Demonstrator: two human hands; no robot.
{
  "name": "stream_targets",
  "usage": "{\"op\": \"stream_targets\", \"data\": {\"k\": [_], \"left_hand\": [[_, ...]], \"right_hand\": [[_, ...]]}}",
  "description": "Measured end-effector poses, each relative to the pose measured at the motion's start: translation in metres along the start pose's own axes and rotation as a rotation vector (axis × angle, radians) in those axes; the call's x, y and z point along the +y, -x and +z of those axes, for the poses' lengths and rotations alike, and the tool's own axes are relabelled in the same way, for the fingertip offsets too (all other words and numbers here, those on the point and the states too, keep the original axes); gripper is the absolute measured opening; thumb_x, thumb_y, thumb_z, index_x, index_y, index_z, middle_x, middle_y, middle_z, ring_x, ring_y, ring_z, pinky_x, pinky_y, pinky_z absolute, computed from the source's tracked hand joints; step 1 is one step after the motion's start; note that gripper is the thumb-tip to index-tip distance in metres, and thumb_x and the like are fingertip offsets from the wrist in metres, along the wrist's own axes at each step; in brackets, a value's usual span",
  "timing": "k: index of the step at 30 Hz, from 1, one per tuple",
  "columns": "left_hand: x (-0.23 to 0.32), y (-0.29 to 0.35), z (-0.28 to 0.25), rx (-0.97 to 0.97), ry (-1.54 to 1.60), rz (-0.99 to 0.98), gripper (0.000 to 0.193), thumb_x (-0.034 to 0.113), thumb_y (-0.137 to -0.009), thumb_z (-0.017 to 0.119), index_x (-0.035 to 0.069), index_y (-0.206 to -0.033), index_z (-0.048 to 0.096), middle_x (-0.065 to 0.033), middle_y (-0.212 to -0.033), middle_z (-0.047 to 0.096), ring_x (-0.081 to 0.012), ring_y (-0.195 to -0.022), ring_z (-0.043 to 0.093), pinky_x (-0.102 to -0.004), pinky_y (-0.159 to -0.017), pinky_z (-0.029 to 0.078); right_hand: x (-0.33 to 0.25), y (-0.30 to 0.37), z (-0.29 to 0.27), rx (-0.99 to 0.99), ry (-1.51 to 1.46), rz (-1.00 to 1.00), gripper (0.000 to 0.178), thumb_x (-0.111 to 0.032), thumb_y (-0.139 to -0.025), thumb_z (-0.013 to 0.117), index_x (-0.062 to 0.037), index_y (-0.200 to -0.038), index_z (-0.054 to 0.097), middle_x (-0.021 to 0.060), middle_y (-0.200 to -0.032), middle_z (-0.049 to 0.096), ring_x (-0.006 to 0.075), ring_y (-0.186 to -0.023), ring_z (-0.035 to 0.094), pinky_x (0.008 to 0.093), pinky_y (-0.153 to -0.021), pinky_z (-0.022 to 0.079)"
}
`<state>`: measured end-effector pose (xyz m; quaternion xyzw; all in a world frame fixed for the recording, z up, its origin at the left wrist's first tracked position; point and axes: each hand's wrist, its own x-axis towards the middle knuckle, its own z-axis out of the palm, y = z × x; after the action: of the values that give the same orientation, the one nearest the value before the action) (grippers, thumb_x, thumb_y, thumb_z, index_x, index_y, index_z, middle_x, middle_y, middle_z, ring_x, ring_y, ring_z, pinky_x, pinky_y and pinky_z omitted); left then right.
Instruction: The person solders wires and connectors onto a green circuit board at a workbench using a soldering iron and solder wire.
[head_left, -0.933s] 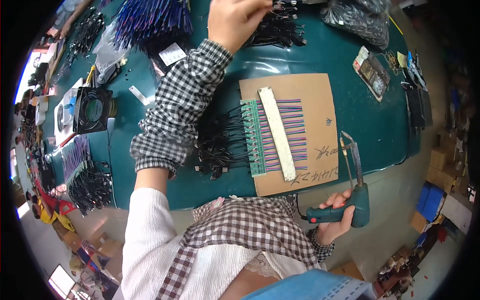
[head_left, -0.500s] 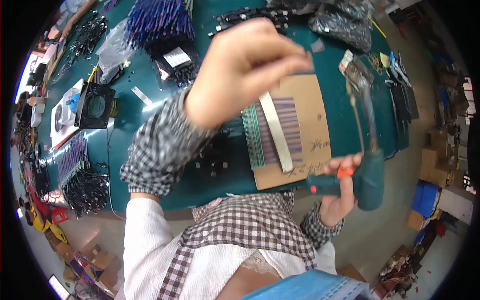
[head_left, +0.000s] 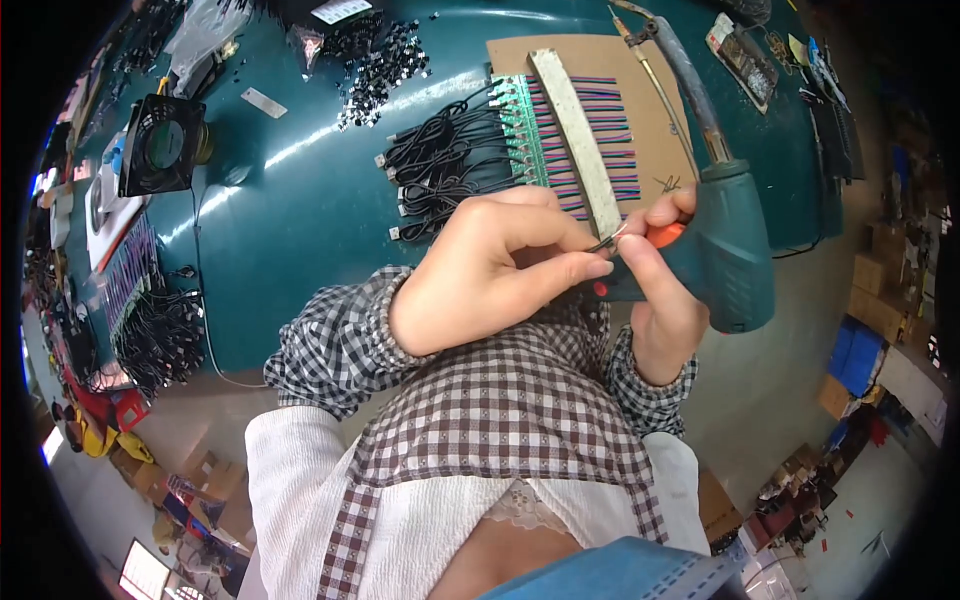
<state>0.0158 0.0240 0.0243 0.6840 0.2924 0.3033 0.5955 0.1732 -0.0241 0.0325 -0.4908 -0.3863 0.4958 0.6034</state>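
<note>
My right hand (head_left: 665, 320) is wrapped round the handle of a green soldering gun (head_left: 738, 245) with an orange trigger. The gun's metal tip and side tube point away from me over the cardboard. My left hand (head_left: 490, 275) is closed, pinching a thin dark wire (head_left: 605, 243) between thumb and forefinger. The wire's end meets the right fingertips. Just beyond, a pale metal bar (head_left: 577, 140) lies across purple and dark wires. These run from a row of green circuit boards (head_left: 525, 125) joined to black USB cables (head_left: 440, 150).
A cardboard sheet (head_left: 655, 110) lies under the wires on the green table (head_left: 300, 240). A black fan (head_left: 163, 145) stands at left, beside a bundle of finished-looking cables (head_left: 155, 330). Small black connectors (head_left: 385, 65) lie heaped at the back. A flat tray (head_left: 742, 62) sits far right.
My left hand has come down from above the cardboard to meet the right hand. The view has shifted, so the boards and black cables now show more fully.
</note>
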Motion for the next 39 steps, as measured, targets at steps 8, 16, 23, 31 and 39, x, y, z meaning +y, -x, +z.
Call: {"op": "stream_targets", "data": {"k": [8,16,23,31,39], "left_hand": [[-0.015,0.027,0.038,0.231,0.321,-0.257,0.008,0.004,-0.079,0.061,-0.002,-0.080,0.055,-0.0022,-0.075,0.055,-0.0024,-0.059,0.052,-0.0152,-0.050,0.041],[-0.031,0.031,0.022,0.353,-0.161,-0.154,0.007,0.000,-0.072,0.064,0.000,-0.078,0.060,-0.0022,-0.069,0.053,-0.0058,-0.056,0.048,-0.0174,-0.048,0.037],[-0.055,0.005,0.005,0.275,-0.348,-0.088,0.009,0.001,-0.070,0.062,0.003,-0.077,0.059,-0.0014,-0.067,0.053,-0.0076,-0.050,0.040,-0.0200,-0.043,0.031],[-0.057,0.001,0.005,0.307,-0.313,-0.086,0.010,-0.001,-0.066,0.063,0.004,-0.073,0.058,-0.0002,-0.065,0.051,-0.0053,-0.049,0.039,-0.0188,-0.040,0.028],[-0.060,0.001,0.007,0.326,-0.320,-0.084,0.010,-0.002,-0.065,0.063,0.003,-0.070,0.057,0.0001,-0.063,0.050,-0.0043,-0.051,0.045,-0.0179,-0.041,0.030]], "right_hand": [[0.027,0.023,-0.004,0.098,0.010,-0.112,0.047,0.014,-0.068,0.052,-0.0039,-0.109,0.038,0.0059,-0.091,0.045,0.0155,-0.081,0.047,0.0278,-0.074,0.040],[0.032,0.050,-0.035,0.320,0.039,-0.089,0.036,0.006,-0.075,0.050,-0.0026,-0.108,0.037,0.0064,-0.093,0.043,0.0165,-0.083,0.046,0.0279,-0.079,0.036],[0.029,0.095,-0.053,0.120,-0.012,0.133,0.043,-0.028,-0.082,0.052,0.0018,-0.109,0.038,0.0128,-0.096,0.045,0.0260,-0.090,0.050,0.0363,-0.077,0.046],[0.013,0.103,-0.054,0.087,0.170,0.229,0.049,-0.036,-0.082,0.054,0.0031,-0.108,0.039,0.0134,-0.093,0.047,0.0247,-0.094,0.049,0.0329,-0.075,0.051],[0.007,0.102,-0.048,0.044,0.215,0.385,0.043,-0.035,-0.082,0.054,0.0031,-0.098,0.043,0.0146,-0.091,0.048,0.0218,-0.086,0.052,0.0328,-0.077,0.048]]}}
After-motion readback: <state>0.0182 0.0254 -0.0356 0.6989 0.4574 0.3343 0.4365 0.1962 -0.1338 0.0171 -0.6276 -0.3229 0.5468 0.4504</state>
